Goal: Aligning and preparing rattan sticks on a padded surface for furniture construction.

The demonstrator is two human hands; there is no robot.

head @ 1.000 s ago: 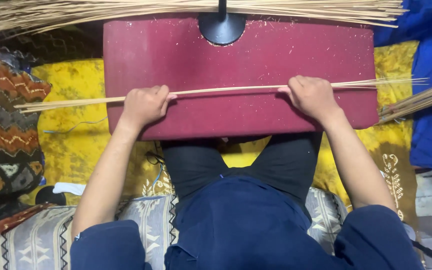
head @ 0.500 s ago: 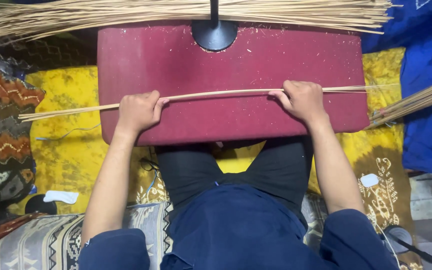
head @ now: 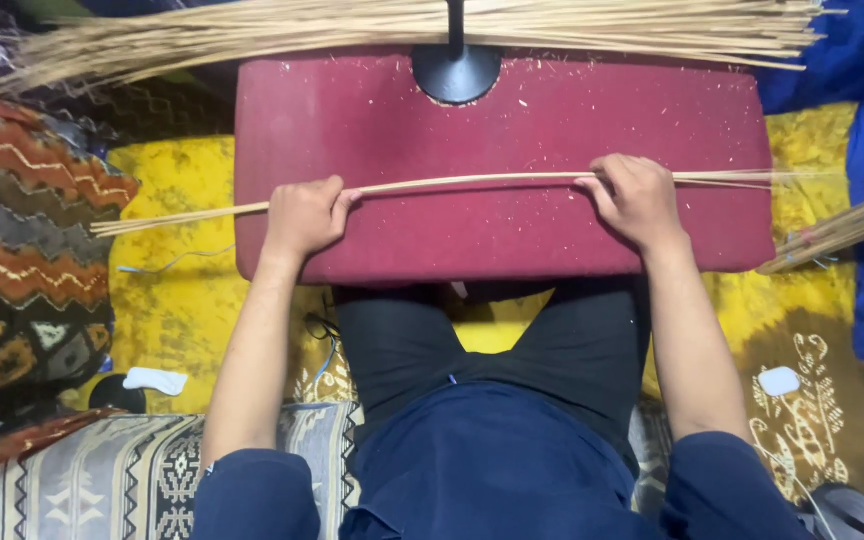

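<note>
— Gripping what?
— Both hands, left hand and right hand, close on a thin bundle of sticks spanning the red board, left end overhanging its left edge.

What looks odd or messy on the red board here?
Pale flecks litter the red board, thickest near the strips that the left hand and right hand press down. The strips bow slightly between the hands. Nothing looks broken or spilled.
</note>
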